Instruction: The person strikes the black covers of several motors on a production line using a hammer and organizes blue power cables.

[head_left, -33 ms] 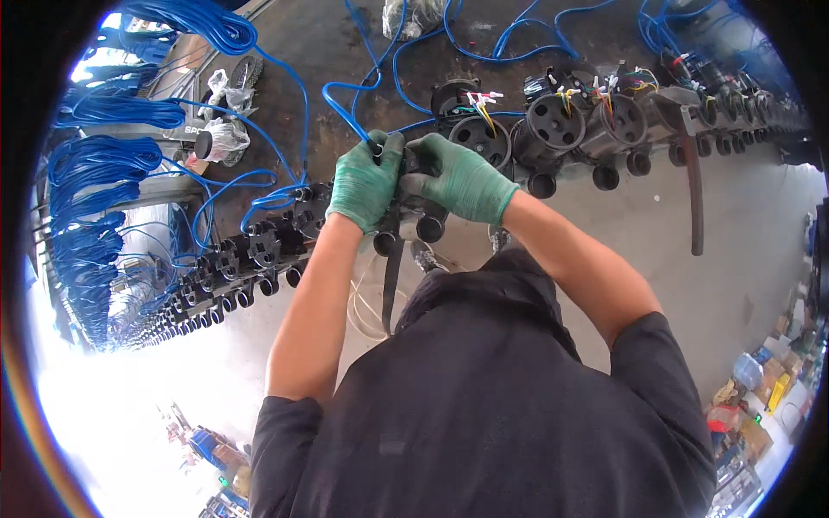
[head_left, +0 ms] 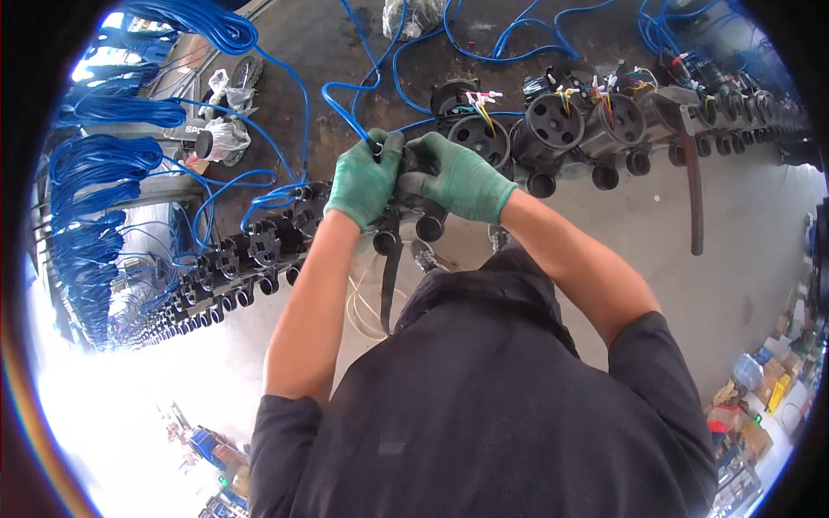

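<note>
Both my hands, in green gloves with dark fingertips, work close together at the bench's near edge. My left hand (head_left: 363, 183) is closed round a black part where a blue cable (head_left: 347, 116) comes down; a small dark ring shows by its thumb. Beside it my right hand (head_left: 462, 180) curls its fingers and thumb on a black housing (head_left: 418, 204), mostly hidden by the gloves. Below them short black pipe ends (head_left: 430, 229) stick out past the edge. From there a black strap (head_left: 391, 289) hangs down.
Right of my hands, round black motor housings (head_left: 553, 121) with coloured wires and white connectors line the bench (head_left: 337, 52). A brown strip (head_left: 694, 186) hangs over the edge. Leftward stand more black parts (head_left: 263, 246) and coiled blue cables (head_left: 99, 168). Boxes (head_left: 760, 440) lie at lower right.
</note>
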The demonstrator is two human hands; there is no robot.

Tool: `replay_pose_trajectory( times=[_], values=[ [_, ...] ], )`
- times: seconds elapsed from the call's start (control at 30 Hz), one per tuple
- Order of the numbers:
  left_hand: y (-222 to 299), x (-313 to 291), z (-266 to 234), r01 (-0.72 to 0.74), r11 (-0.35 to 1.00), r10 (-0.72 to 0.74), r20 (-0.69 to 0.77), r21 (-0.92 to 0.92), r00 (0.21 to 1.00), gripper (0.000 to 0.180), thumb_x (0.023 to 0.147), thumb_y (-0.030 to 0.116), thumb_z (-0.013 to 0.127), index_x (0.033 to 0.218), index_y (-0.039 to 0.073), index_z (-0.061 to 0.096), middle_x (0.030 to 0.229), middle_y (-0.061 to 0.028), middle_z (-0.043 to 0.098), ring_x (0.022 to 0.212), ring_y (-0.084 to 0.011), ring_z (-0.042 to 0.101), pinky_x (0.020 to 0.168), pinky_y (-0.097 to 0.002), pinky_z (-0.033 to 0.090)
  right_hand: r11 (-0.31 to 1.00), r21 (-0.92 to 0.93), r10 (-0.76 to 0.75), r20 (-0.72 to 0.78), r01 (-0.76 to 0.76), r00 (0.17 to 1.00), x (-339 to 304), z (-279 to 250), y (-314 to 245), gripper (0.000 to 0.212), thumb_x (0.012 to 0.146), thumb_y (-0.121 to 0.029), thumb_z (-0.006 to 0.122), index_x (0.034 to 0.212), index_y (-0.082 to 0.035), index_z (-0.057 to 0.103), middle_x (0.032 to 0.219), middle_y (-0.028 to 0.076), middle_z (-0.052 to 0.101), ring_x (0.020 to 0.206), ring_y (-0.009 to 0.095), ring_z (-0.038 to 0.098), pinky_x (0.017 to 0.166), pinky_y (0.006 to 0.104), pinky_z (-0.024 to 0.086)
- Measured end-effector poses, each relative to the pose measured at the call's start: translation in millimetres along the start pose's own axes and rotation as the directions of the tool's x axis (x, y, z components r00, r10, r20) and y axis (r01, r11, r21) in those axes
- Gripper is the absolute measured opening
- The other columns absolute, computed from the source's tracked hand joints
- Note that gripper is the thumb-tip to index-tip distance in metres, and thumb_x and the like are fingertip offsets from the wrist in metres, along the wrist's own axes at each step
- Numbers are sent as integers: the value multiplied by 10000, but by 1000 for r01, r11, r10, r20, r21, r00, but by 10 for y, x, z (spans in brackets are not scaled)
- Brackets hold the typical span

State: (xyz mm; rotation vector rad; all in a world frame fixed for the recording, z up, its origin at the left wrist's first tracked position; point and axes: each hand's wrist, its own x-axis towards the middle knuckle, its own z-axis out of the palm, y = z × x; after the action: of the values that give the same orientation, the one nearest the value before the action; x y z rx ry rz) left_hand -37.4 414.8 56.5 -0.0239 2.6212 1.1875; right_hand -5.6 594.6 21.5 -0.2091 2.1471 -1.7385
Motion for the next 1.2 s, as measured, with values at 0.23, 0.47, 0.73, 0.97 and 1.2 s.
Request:
replay_pose_trajectory(
  times=[0.23, 0.47, 0.73, 0.97, 1.2],
  values=[
    [-84, -9, 51, 6, 999, -2, -109, 32, 994, 437, 1030, 447, 629, 1045, 19, 716, 898, -185, 754, 818, -334, 707, 803, -414, 546, 994, 8, -114, 57, 113, 992, 71, -122, -11, 606, 898, -287, 790, 1346, 63, 580, 1238, 243, 710, 1168, 329, 689, 1021, 398, 512],
    [-117, 11, 105, 41, 992, -54, -108, -119, 993, 419, 1034, 436, 648, 1008, 21, 697, 816, -103, 716, 753, -184, 633, 751, -354, 528, 980, -139, -112, 190, 140, 975, 192, -364, -103, 522, 900, -325, 751, 1264, 38, 660, 1203, 245, 719, 1126, 373, 693, 982, 432, 528],
    [-110, -30, 37, 78, 997, -78, -65, 0, 995, 420, 1043, 467, 631, 1025, 50, 678, 794, -68, 682, 703, -162, 588, 698, -337, 512, 858, -498, -354, -750, -126, 558, -1051, -1995, -375, 374, 976, -278, 706, 1319, -132, 679, 1039, 92, 739, 943, 163, 715, 781, 356, 579],
    [-160, 44, 86, 137, 990, -138, -61, -17, 989, 429, 1039, 491, 624, 1058, 65, 671, 797, -73, 673, 657, -160, 582, 558, -332, 524, 571, -528, -67, -793, -629, 605, -1771, -3189, 1057, 669, 942, -259, 730, 1547, -149, 468, 1419, 230, 594, 1225, 417, 621, 1006, 459, 507],
    [-137, 34, 48, 130, 991, -130, -50, 7, 990, 356, 1060, 399, 605, 1120, 54, 670, 848, -53, 669, 757, -145, 577, 694, -320, 502, 975, -137, 14, -742, -172, 671, -1793, -2799, 896, 496, 974, -163, 623, 1454, -99, 515, 987, 80, 686, 801, 211, 667, 642, 334, 520]
  ],
)
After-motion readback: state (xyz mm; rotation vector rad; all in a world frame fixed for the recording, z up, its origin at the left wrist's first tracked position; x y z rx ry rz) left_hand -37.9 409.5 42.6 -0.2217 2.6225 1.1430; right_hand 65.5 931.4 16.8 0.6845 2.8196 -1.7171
